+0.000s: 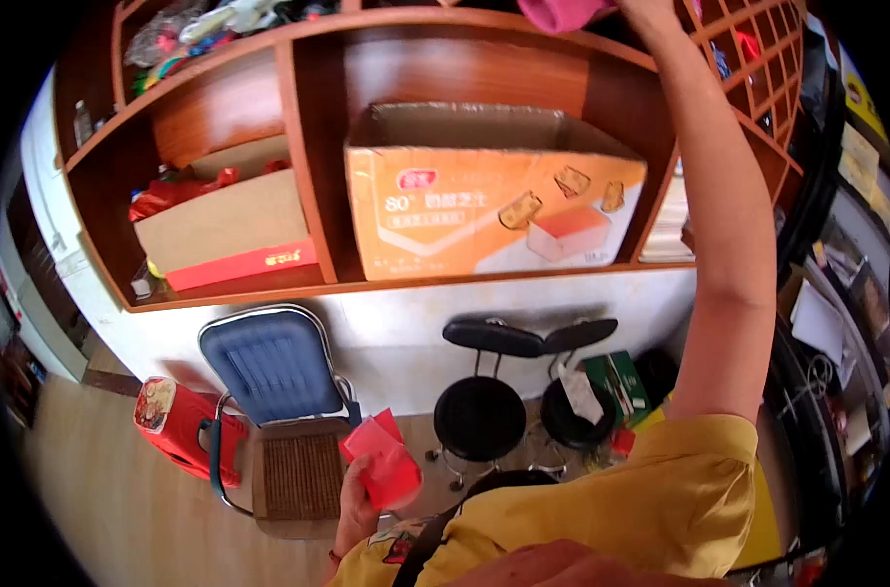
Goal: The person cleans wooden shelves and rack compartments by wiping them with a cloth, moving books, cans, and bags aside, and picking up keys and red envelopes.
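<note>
My left hand (357,489) is low in front of my body, its fingers closed on red paper envelopes (391,470). Raised high past the shelves, my right hand (644,8) is at the top edge of the head view, mostly cut off. A bunched pink cloth (560,12) lies against it, over the edge of the upper shelf, and the hand appears to grip it. Below that arm, an open orange-and-white cardboard box (494,220) fills the middle compartment of the wooden shelf unit (298,176).
Left of the box stands a smaller carton (229,220) with red plastic in it. A blue chair (273,362), a red case (185,430) and black stools (479,419) stand below. Cluttered dark shelving (836,362) runs along my right. Bagged items (220,24) lie on the upper shelf.
</note>
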A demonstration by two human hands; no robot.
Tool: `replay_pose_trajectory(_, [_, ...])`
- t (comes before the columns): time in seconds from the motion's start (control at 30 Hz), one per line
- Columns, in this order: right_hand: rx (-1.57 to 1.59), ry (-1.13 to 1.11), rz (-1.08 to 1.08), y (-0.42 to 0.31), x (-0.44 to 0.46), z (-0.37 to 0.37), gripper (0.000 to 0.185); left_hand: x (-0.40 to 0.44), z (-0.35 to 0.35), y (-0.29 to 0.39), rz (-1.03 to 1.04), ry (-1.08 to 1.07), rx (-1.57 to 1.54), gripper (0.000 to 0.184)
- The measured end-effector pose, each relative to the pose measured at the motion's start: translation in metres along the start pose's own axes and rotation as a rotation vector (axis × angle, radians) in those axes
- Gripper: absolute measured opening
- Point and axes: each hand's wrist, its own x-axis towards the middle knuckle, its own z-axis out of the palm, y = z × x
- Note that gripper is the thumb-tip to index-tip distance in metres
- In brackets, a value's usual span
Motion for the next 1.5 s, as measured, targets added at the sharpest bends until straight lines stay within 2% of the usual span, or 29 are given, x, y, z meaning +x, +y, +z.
replay_pose_trajectory(0.03, [0.158,-0.076,0.264,-0.011,-0.012,-0.017,0.025,0.001,-0.003,-0.002,-0.027,-0.017,-0.010,0.042])
replay_pose_trajectory(0.07, [0.253,-0.086,0.363,-0.012,-0.022,-0.031,0.025,0.003,-0.010,-0.002,-0.036,0.005,0.016,0.044])
replay_pose_trajectory(0.23, [0.618,-0.081,0.622,-0.005,-0.089,-0.088,0.025,0.010,-0.019,-0.004,-0.130,-0.007,0.044,0.046])
replay_pose_trajectory(0.4, [0.727,-0.135,0.856,0.005,-0.180,-0.123,0.027,0.012,-0.005,-0.003,-0.144,0.000,0.084,0.047])
replay_pose_trajectory(0.53, [0.541,-0.377,1.041,0.008,-0.295,-0.136,0.029,0.016,-0.007,-0.009,-0.181,0.039,0.100,0.045])
replay_pose_trajectory(0.57, [0.203,-0.471,0.985,-0.007,-0.325,-0.132,0.029,0.015,-0.010,-0.011,-0.214,0.082,0.109,0.045])
replay_pose_trajectory(0.6, [-0.043,-0.508,1.041,-0.015,-0.358,-0.126,0.029,0.018,-0.012,-0.012,-0.216,0.095,0.126,0.046])
replay_pose_trajectory(0.63, [-0.040,-0.612,1.187,-0.013,-0.388,-0.130,0.029,0.021,-0.014,-0.014,-0.212,0.101,0.139,0.046])
replay_pose_trajectory(0.67, [-0.135,-0.824,1.090,-0.001,-0.426,-0.136,0.030,0.028,-0.021,-0.017,-0.226,0.128,0.138,0.046])
replay_pose_trajectory(0.7, [-0.372,-0.930,1.155,0.003,-0.458,-0.136,0.031,0.034,-0.033,-0.020,-0.257,0.096,0.150,0.047])
replay_pose_trajectory(0.73, [-0.253,-0.917,1.203,-0.007,-0.482,-0.131,0.030,0.036,-0.042,-0.020,-0.282,0.070,0.160,0.048])
replay_pose_trajectory(0.77, [-0.268,-0.886,1.240,0.005,-0.533,-0.135,0.028,0.037,-0.042,-0.022,-0.278,0.107,0.155,0.048])
replay_pose_trajectory(0.87, [-0.181,-1.083,1.299,0.034,-0.695,-0.139,0.032,0.043,-0.030,-0.031,-0.266,0.159,0.158,0.047])
replay_pose_trajectory(0.9, [-0.148,-1.003,1.448,0.033,-0.737,-0.129,0.032,0.045,-0.021,-0.032,-0.290,0.133,0.140,0.043])
replay_pose_trajectory(0.97, [-0.157,-0.734,1.805,-0.025,-0.675,-0.071,0.032,0.044,-0.010,-0.033,-0.272,0.150,0.113,0.039])
replay_pose_trajectory(1.03, [0.098,-0.826,1.716,-0.019,-0.725,-0.044,0.034,0.044,-0.001,-0.033,-0.217,0.176,0.144,0.038])
replay_pose_trajectory(1.13, [-0.017,-1.282,1.252,-0.026,-0.751,-0.011,0.039,0.048,0.009,-0.034,-0.134,0.138,0.139,0.038])
replay_pose_trajectory(1.17, [-0.196,-1.439,1.047,-0.029,-0.753,-0.002,0.039,0.049,0.011,-0.033,-0.110,0.147,0.137,0.038])
replay_pose_trajectory(1.2, [-0.178,-1.439,1.030,-0.031,-0.754,0.009,0.039,0.050,0.013,-0.031,-0.097,0.133,0.121,0.037])
replay_pose_trajectory(1.27, [0.054,-1.372,0.936,-0.048,-0.738,0.023,0.044,0.050,0.022,-0.026,-0.065,0.115,0.117,0.037])
replay_pose_trajectory(1.3, [0.267,-1.342,1.136,-0.067,-0.692,0.034,0.035,0.051,0.024,-0.024,-0.041,0.112,0.107,0.037])
replay_pose_trajectory(1.33, [0.619,-1.187,1.651,-0.084,-0.682,0.042,0.036,0.052,0.025,-0.021,-0.018,0.112,0.124,0.037])
replay_pose_trajectory(1.37, [0.807,-1.133,1.861,-0.107,-0.628,0.045,0.040,0.052,0.026,-0.020,0.004,0.112,0.141,0.037])
replay_pose_trajectory(1.43, [1.080,-1.002,1.883,-0.141,-0.571,0.047,0.048,0.054,0.030,-0.018,0.050,0.096,0.132,0.037])
replay_pose_trajectory(1.5, [1.050,-1.087,1.662,-0.162,-0.541,0.053,0.053,0.057,0.033,-0.017,0.089,0.063,0.130,0.037])
